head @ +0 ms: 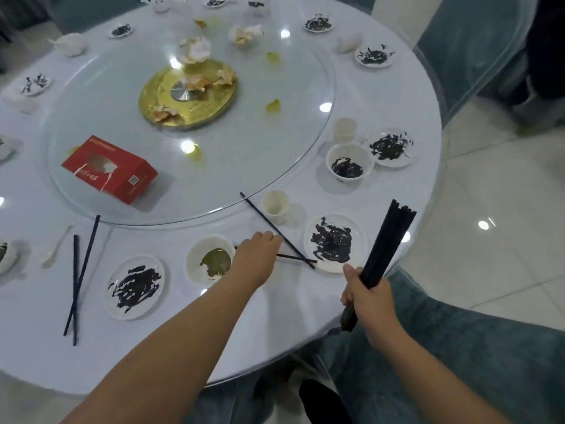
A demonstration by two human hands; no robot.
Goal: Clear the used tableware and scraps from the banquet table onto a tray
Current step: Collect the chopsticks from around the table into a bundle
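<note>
Tightly wrapped round a bundle of black chopsticks (386,246): right hand (368,301), all fingers curled, held over the edge of the table (290,316); sticks too overlapped to count. Reaching with left hand (255,258) onto a crossed pair of chopsticks (298,252) between a green-stained bowl (195,264) and a smeared plate (356,231); fingers together, tips down at one stick, pinching or merely touching impossible to tell. Further left: two more chopsticks (76,286), one spoon (56,246). Counted on this side: three smeared plates, two bowls, two cups (275,206), one red tissue box (110,168).
</note>
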